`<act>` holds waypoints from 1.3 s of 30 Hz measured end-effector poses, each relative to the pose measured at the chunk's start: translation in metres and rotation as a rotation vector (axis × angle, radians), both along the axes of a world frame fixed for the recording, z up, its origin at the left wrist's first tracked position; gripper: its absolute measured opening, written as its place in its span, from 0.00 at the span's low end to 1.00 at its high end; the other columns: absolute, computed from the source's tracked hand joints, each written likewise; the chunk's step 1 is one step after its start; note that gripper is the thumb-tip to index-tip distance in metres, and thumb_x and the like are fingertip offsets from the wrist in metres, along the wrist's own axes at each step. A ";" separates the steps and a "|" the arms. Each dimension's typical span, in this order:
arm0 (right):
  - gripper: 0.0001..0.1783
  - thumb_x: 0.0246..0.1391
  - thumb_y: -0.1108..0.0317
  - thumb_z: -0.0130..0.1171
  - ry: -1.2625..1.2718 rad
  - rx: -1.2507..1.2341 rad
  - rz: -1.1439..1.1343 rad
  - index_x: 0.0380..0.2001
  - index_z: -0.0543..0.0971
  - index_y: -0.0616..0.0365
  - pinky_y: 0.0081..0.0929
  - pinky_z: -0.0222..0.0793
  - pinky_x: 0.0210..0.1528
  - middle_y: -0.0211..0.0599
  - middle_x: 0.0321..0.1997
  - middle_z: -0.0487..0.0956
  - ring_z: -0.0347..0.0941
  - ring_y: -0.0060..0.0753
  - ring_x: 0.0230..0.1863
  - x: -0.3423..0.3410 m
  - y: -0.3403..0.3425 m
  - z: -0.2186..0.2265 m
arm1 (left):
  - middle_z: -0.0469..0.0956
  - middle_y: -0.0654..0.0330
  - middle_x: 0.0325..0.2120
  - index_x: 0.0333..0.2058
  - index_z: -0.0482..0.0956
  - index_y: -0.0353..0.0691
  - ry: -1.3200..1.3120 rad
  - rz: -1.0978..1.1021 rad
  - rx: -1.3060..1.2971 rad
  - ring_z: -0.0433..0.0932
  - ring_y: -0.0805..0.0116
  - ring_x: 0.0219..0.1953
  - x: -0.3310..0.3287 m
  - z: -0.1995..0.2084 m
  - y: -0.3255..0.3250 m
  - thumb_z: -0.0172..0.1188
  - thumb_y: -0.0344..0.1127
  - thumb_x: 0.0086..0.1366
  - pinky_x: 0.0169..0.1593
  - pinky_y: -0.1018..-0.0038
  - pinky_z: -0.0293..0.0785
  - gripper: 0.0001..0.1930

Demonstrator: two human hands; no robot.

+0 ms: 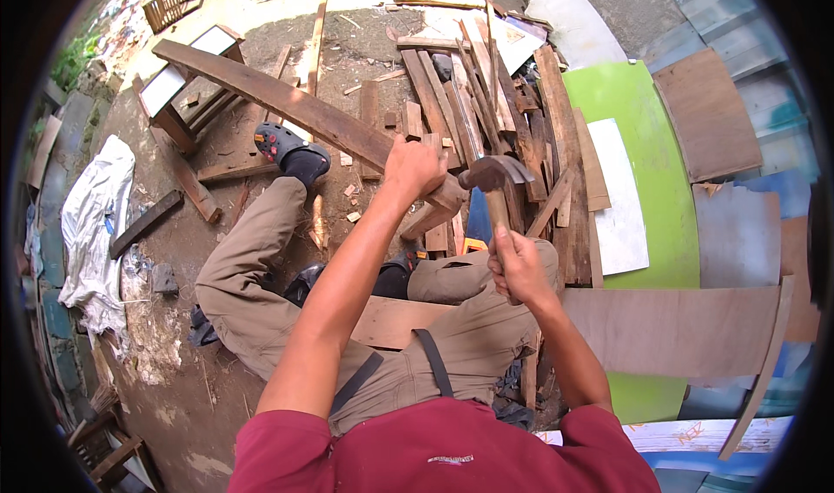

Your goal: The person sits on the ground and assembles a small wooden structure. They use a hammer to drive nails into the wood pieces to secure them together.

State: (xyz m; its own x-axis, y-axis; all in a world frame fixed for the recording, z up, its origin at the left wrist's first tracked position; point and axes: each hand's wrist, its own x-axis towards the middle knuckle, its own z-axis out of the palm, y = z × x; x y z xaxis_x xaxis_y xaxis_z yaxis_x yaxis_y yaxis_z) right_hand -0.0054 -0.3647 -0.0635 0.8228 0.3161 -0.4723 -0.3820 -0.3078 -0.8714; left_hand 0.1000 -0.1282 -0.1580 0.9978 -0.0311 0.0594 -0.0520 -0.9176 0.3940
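Observation:
My left hand [413, 166] is closed around a long dark wooden plank [287, 102]. The plank slants from the upper left down to its near end, which lies just beyond my fingers. In my right hand [519, 265] is the wooden handle of a claw hammer [495, 175]. The hammer's head is at the plank's near end, its claw pointing right; whether the two touch I cannot tell. Below that end is a short wooden block [423, 221], partly hidden. Beside it lies a blue and orange tool [477, 219], mostly covered by the hammer and my right hand.
Scrap boards [547, 137] are heaped ahead on the right. Beyond them lie a green panel [647, 189] and a white sheet [618, 196]. A small table with a white top [165, 89] stands at the far left, and a white cloth [97, 232] lies left. My legs are bent in front.

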 end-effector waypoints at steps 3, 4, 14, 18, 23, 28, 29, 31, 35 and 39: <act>0.27 0.73 0.42 0.49 -0.260 0.038 -0.019 0.34 0.71 0.56 0.20 0.57 0.14 0.26 0.19 0.66 0.60 0.16 0.13 0.012 0.002 0.070 | 0.85 0.42 0.29 0.28 0.88 0.35 0.005 0.011 -0.008 0.84 0.47 0.36 -0.003 -0.004 0.005 0.48 0.51 0.71 0.53 0.56 0.66 0.27; 0.27 0.73 0.40 0.47 -0.314 0.140 -0.025 0.36 0.70 0.57 0.18 0.56 0.14 0.26 0.20 0.67 0.60 0.15 0.13 0.013 0.002 0.093 | 0.85 0.42 0.29 0.27 0.88 0.35 0.014 0.017 -0.001 0.84 0.47 0.36 -0.004 -0.007 0.006 0.47 0.50 0.71 0.53 0.56 0.66 0.27; 0.24 0.75 0.44 0.47 0.017 -0.027 0.053 0.33 0.68 0.53 0.23 0.56 0.16 0.23 0.19 0.65 0.60 0.16 0.15 -0.017 -0.011 -0.032 | 0.85 0.42 0.30 0.27 0.87 0.35 0.002 -0.017 0.007 0.84 0.46 0.36 -0.003 -0.005 -0.003 0.45 0.46 0.74 0.51 0.54 0.66 0.27; 0.28 0.75 0.41 0.44 0.051 -0.020 -0.099 0.29 0.66 0.53 0.23 0.56 0.14 0.26 0.19 0.64 0.58 0.17 0.14 -0.023 -0.016 -0.022 | 0.85 0.42 0.31 0.28 0.87 0.35 0.029 -0.012 0.021 0.84 0.45 0.37 -0.006 -0.009 0.002 0.44 0.47 0.74 0.52 0.54 0.65 0.27; 0.28 0.74 0.41 0.46 -0.074 0.071 -0.075 0.29 0.67 0.54 0.23 0.57 0.15 0.24 0.19 0.64 0.58 0.17 0.14 -0.030 -0.011 -0.011 | 0.85 0.42 0.31 0.28 0.87 0.36 0.029 0.007 0.036 0.84 0.45 0.38 0.001 -0.010 0.002 0.43 0.49 0.76 0.52 0.53 0.65 0.29; 0.26 0.74 0.42 0.47 0.048 -0.036 0.007 0.31 0.67 0.54 0.22 0.57 0.16 0.21 0.19 0.63 0.58 0.16 0.15 -0.019 -0.002 -0.022 | 0.85 0.42 0.30 0.28 0.87 0.36 0.010 -0.017 0.013 0.84 0.45 0.37 -0.002 -0.008 -0.001 0.44 0.48 0.76 0.52 0.53 0.66 0.28; 0.26 0.75 0.42 0.46 0.063 -0.006 0.021 0.33 0.69 0.54 0.22 0.57 0.16 0.21 0.19 0.63 0.58 0.15 0.15 -0.016 -0.004 -0.014 | 0.85 0.42 0.30 0.28 0.87 0.36 -0.003 -0.023 0.016 0.84 0.45 0.36 -0.004 -0.003 -0.001 0.45 0.48 0.75 0.52 0.53 0.66 0.28; 0.27 0.74 0.41 0.45 -0.024 0.050 0.002 0.34 0.70 0.55 0.21 0.57 0.16 0.22 0.20 0.64 0.58 0.15 0.15 -0.012 -0.007 0.017 | 0.85 0.42 0.29 0.28 0.87 0.35 0.009 -0.007 0.025 0.84 0.45 0.36 -0.001 -0.006 0.000 0.45 0.48 0.75 0.53 0.53 0.66 0.27; 0.35 0.71 0.31 0.39 -0.504 0.228 -0.062 0.37 0.68 0.58 0.18 0.55 0.14 0.28 0.20 0.66 0.58 0.16 0.14 -0.006 0.000 0.107 | 0.85 0.42 0.29 0.28 0.88 0.35 0.030 0.007 0.036 0.84 0.45 0.36 -0.006 -0.011 0.002 0.44 0.48 0.75 0.53 0.54 0.66 0.29; 0.42 0.64 0.20 0.34 -0.681 0.620 -0.105 0.39 0.63 0.55 0.19 0.53 0.11 0.29 0.19 0.62 0.55 0.18 0.13 0.002 0.014 0.126 | 0.85 0.43 0.29 0.28 0.88 0.36 0.028 0.018 0.029 0.84 0.45 0.37 -0.004 -0.007 0.005 0.43 0.49 0.76 0.53 0.54 0.66 0.29</act>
